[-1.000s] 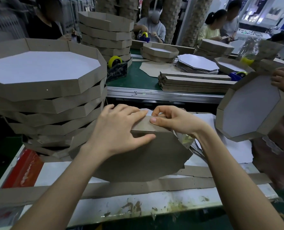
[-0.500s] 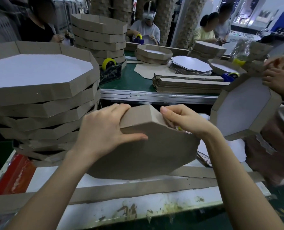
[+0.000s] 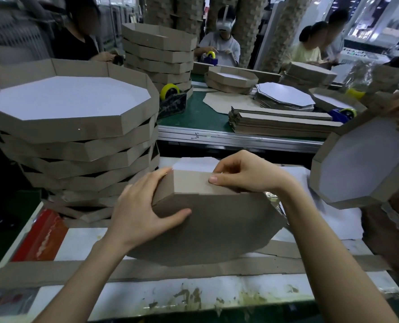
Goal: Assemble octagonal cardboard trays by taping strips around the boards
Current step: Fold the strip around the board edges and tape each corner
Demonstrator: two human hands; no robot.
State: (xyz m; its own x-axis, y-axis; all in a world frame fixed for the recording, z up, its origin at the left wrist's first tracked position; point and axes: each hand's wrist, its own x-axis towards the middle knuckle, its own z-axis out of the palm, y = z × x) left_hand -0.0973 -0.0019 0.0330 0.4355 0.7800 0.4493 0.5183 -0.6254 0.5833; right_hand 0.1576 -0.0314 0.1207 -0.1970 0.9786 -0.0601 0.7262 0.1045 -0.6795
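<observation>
An octagonal cardboard tray (image 3: 217, 224) stands tilted on its edge in front of me, brown underside facing me, its lower edge on the table. My left hand (image 3: 142, 206) grips its upper left corner, thumb across the underside and fingers over the side strip. My right hand (image 3: 245, 173) pinches the top side strip (image 3: 189, 185) near a seam. A long flat cardboard strip (image 3: 147, 269) lies across the white table in front of the tray.
A tall stack of finished trays (image 3: 72, 127) stands at my left. Another person's hands hold a tray (image 3: 361, 164) at the right. Beyond are a green bench (image 3: 193, 113), strip piles (image 3: 282, 122), octagon boards (image 3: 284, 96), tape dispensers (image 3: 170, 99) and seated workers.
The tray has been turned in my hands, bringing a new side to the top. My right hand has shifted onto the top strip and pinches it; my left hand has regripped the left corner.
</observation>
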